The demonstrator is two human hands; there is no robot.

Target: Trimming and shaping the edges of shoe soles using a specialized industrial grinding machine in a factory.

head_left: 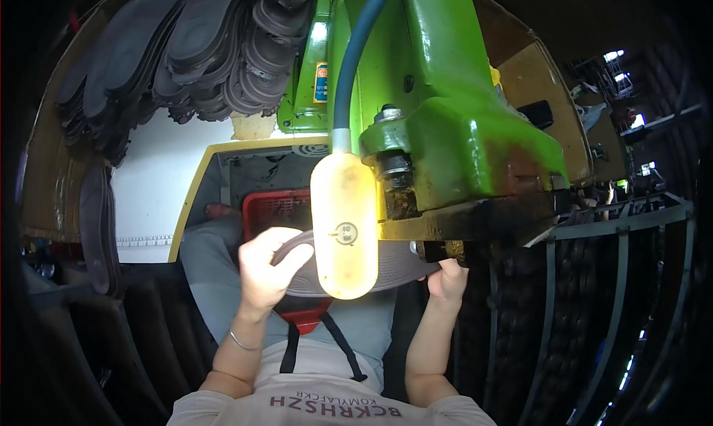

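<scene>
A grey shoe sole [401,266] lies flat under the head of a green press machine [453,121]. My left hand [266,270] grips the sole's left end with fingers curled over its edge. At the sole's right end, my right hand [448,277] holds it from below, beside the machine's dark lower plate [475,222]. A yellowish oval handle [344,229] on a blue hose [358,51] hangs in front and hides the middle of the sole.
Stacks of dark soles [193,47] pile up at the upper left on a white surface [160,181]. A red plastic crate [276,209] sits below by my lap. Dark metal racks [594,292] with more dark pieces stand to the right.
</scene>
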